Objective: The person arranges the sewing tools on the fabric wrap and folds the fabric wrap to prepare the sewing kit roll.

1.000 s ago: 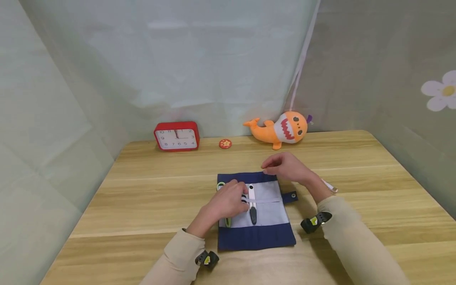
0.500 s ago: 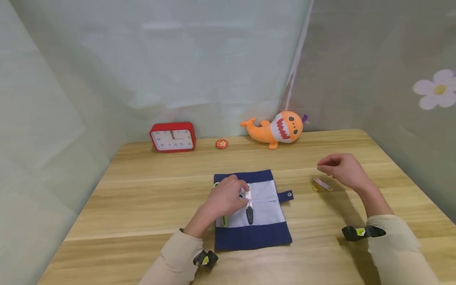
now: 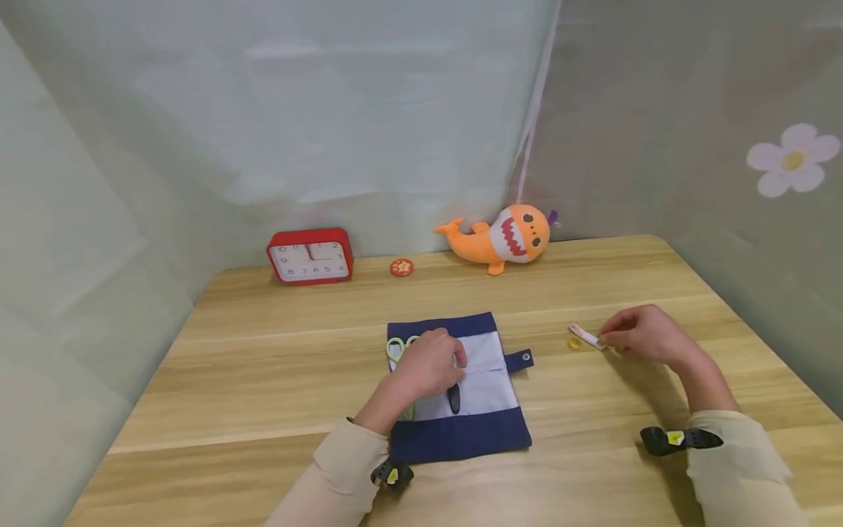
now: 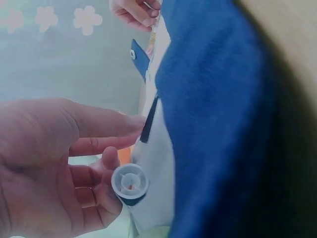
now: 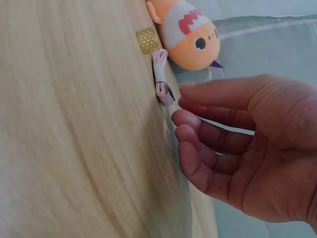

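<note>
A navy and pale-grey fabric roll [image 3: 461,439] lies spread on the table. My left hand [image 3: 428,364] is over its middle, fingers curled beside the elastic band; whether they pinch it cannot be seen. Under this hand are green-handled scissors [image 3: 395,350] and a tool with a black end [image 3: 454,400]. The left wrist view shows a round white spool [image 4: 130,181] by the fingertips. My right hand [image 3: 648,337] hovers at the near end of a folded, pinkish tape measure [image 5: 161,79], loosely bent fingers apart from it. A gold thimble [image 5: 147,40] lies beside the tape.
Along the back of the wooden table [image 3: 296,424] stand a red clock [image 3: 310,256], a round red badge [image 3: 402,267] and an orange plush shark [image 3: 497,238]. The roll's snap strap [image 3: 519,360] sticks out to the right. Cloth walls enclose the back and sides.
My right hand has moved right, from the roll's top corner to the tape measure, and come down towards the table. My left hand has stayed over the roll, with slight shifting.
</note>
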Demonstrator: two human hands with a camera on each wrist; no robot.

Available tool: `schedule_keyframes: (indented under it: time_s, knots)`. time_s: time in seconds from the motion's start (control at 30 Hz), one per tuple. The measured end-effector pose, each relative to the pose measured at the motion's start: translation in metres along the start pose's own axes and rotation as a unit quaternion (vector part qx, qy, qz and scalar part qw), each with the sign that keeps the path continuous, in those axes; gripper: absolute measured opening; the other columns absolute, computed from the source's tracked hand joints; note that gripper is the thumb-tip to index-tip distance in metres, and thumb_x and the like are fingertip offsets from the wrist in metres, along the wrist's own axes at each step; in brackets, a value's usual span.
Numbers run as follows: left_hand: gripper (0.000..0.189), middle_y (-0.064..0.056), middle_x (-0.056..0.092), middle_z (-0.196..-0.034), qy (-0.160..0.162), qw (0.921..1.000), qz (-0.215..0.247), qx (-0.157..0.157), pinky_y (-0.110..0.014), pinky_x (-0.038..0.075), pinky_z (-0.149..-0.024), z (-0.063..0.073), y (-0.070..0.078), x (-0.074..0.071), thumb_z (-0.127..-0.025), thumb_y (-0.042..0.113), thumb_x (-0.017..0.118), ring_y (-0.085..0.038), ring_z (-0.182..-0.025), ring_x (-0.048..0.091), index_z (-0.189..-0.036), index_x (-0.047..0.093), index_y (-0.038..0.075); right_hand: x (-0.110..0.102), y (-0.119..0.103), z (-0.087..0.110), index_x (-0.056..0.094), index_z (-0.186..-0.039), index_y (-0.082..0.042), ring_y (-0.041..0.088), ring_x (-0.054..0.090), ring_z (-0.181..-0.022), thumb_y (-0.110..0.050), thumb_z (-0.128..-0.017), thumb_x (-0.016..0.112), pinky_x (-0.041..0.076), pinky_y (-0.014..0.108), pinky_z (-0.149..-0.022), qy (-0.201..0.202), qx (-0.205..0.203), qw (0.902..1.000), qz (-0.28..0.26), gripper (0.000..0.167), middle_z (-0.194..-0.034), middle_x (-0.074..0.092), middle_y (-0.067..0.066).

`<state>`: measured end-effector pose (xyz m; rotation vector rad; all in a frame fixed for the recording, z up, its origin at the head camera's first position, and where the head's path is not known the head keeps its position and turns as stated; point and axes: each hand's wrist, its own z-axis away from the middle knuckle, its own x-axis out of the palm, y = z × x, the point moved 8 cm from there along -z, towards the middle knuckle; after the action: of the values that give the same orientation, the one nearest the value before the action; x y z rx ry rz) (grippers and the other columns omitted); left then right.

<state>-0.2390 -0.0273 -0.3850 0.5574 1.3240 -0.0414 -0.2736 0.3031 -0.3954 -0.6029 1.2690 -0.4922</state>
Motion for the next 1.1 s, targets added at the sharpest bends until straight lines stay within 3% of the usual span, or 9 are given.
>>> schedule_keyframes:
  time_s: [0.23,0.47,0.7,0.93,1.1]
  knots:
    - [0.007,-0.005,0.068,-0.105,-0.002,0.9999,0.011,0.002,-0.036,0.052,-0.088,-0.001,-0.002,0.005,-0.094,0.018,0.078,-0.021,-0.101,0.057,-0.097,0.081,0.013,0.006,0.001,-0.001,0.075,-0.107,0.001,0.017,0.058,-0.078,-0.021,-0.092,0.080,0.049,0.029,-0.064,-0.021,0.009,0.9996,0.015,0.028,-0.087,0.068,0.002]
    - [0.008,-0.006,0.070,-0.102,0.009,0.9996,0.006,0.026,-0.039,0.051,-0.093,0.001,0.000,0.003,-0.094,0.016,0.078,-0.023,-0.104,0.061,-0.097,0.082,0.010,0.009,0.000,-0.003,0.075,-0.103,0.001,0.018,0.058,-0.077,-0.020,-0.092,0.079,0.047,0.032,-0.065,-0.023,0.013,0.9989,0.038,0.025,-0.087,0.068,0.003]
    - [0.005,-0.005,0.068,-0.099,0.008,0.9996,0.008,0.026,-0.035,0.050,-0.086,0.001,0.000,0.002,-0.094,0.016,0.078,-0.021,-0.098,0.058,-0.096,0.080,0.011,0.008,-0.001,-0.004,0.074,-0.102,0.000,0.018,0.056,-0.078,-0.020,-0.093,0.076,0.045,0.032,-0.065,-0.016,0.004,0.9982,0.057,0.022,-0.087,0.068,0.004]
    - [0.004,-0.003,0.066,-0.095,0.011,0.9995,0.000,0.029,-0.035,0.049,-0.085,0.001,0.001,0.002,-0.093,0.016,0.078,-0.022,-0.096,0.056,-0.092,0.077,0.013,0.002,-0.018,-0.003,0.074,-0.106,0.000,0.017,0.058,-0.083,-0.020,-0.096,0.074,0.048,0.029,-0.067,0.023,-0.042,0.9984,0.030,0.022,-0.096,0.071,0.007]
    - [0.004,-0.003,0.065,-0.091,0.020,0.9991,-0.001,0.036,-0.033,0.048,-0.080,0.001,0.002,0.002,-0.092,0.015,0.077,-0.021,-0.092,0.056,-0.088,0.076,0.014,0.005,-0.047,-0.004,0.071,-0.113,0.001,0.019,0.066,-0.085,-0.022,-0.098,0.074,0.056,0.033,-0.071,0.005,-0.048,0.9985,-0.026,0.027,-0.101,0.074,0.011]
